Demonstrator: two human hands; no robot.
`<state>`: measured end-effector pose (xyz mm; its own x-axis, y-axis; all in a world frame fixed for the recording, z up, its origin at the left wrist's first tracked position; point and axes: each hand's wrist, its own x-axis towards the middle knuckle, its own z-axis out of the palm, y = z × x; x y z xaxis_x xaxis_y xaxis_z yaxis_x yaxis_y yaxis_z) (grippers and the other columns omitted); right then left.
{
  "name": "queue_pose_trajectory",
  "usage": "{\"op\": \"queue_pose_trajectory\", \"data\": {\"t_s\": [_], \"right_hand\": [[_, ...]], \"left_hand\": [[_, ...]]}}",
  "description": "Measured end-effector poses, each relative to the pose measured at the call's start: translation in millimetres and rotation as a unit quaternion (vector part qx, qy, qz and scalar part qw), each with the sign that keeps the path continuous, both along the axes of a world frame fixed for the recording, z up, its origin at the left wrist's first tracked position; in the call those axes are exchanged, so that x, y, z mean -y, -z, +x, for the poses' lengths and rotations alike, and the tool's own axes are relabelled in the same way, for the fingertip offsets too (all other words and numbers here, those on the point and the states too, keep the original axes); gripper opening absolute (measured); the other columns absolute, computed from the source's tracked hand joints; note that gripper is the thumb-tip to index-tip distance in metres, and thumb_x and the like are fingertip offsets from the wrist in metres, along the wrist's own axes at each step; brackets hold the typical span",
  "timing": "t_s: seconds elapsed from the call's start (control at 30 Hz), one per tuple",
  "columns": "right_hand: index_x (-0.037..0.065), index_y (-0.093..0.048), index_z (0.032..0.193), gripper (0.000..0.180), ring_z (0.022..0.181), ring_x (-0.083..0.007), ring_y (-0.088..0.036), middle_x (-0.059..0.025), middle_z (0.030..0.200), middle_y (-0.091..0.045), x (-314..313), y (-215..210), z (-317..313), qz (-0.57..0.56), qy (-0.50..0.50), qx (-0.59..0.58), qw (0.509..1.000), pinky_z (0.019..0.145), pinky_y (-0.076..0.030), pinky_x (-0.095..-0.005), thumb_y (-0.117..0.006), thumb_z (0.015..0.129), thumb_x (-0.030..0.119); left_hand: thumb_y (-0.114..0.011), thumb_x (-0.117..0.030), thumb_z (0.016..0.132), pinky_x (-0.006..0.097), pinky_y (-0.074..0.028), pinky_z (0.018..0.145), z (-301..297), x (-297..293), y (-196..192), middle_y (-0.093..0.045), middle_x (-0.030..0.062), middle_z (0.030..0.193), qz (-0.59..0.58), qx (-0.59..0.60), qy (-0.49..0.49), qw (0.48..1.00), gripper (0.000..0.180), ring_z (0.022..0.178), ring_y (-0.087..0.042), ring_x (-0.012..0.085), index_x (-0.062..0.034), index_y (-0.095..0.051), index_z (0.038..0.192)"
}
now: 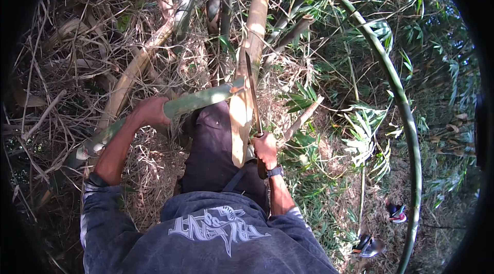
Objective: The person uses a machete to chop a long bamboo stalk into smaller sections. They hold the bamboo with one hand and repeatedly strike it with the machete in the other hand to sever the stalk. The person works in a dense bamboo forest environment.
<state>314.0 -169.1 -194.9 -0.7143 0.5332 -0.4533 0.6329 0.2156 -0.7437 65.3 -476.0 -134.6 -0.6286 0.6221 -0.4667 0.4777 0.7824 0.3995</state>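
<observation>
Work is judged to be partway through: the green, smooth, round bamboo pole (203,98) lies aslant across the person's front, its right end, with a pale cut-looking patch, resting against the tan, dry, thick bamboo stem (256,27). The stem's lower part is pale and tapered, as if already pared, and reaches down between the thighs. The left hand (152,111) is closed around the green pole near its middle; the right hand (265,146) is clenched on the handle of the long, narrow, dark metal blade (252,86), which points up and away alongside the stem. Whether the blade touches the stem cannot be told. The pole appears whole, with no split along its visible length, so any further cutting of it is judged not yet done. As to markings, the faded dark-grey cloth shirt (149,245) bears large, stylised pale-grey lettering; no label or maker's mark is discernible on the blade, nor on the black strapped wristwatch (275,171)
</observation>
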Motion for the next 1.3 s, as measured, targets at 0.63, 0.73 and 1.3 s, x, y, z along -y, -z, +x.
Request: {"op": "queue_pose_trajectory", "data": {"t_s": [0.63,0.73,1.3], "right_hand": [[0.002,-0.061,0.088,0.022,0.056,-0.033,-0.059,-0.0141,0.062,-0.056,-21,100,12,0.465,-0.101,-0.199,0.857,0.058,-0.05,-0.0399,-0.063,0.074,0.019],[0.003,-0.061,0.09,0.019,0.063,-0.0302,-0.063,-0.0154,0.07,-0.062,10,-42,-26,0.187,0.028,-0.221,0.957,0.062,-0.051,-0.0366,-0.065,0.076,0.016],[0.001,-0.059,0.086,0.023,0.063,-0.0306,-0.065,-0.0181,0.069,-0.065,14,39,25,0.225,0.04,-0.026,0.973,0.06,-0.05,-0.0371,-0.065,0.073,0.018]], "left_hand": [[-0.077,-0.032,0.053,0.041,-0.051,0.076,-4,-10,-9,-0.067,0.0172,0.09,0.001,0.015,0.008,1.0,0.057,0.084,-0.066,0.0325,-0.0046,-0.063,0.102],[-0.074,-0.031,0.056,0.043,-0.051,0.078,14,-8,-20,-0.067,0.0188,0.092,-0.032,-0.008,-0.005,0.999,0.056,0.088,-0.065,0.0354,-0.0054,-0.061,0.104],[-0.071,-0.031,0.064,0.046,-0.052,0.076,33,-15,-15,-0.067,0.0179,0.088,-0.053,-0.146,0.02,0.988,0.052,0.086,-0.066,0.0365,-0.0084,-0.053,0.107]]}}
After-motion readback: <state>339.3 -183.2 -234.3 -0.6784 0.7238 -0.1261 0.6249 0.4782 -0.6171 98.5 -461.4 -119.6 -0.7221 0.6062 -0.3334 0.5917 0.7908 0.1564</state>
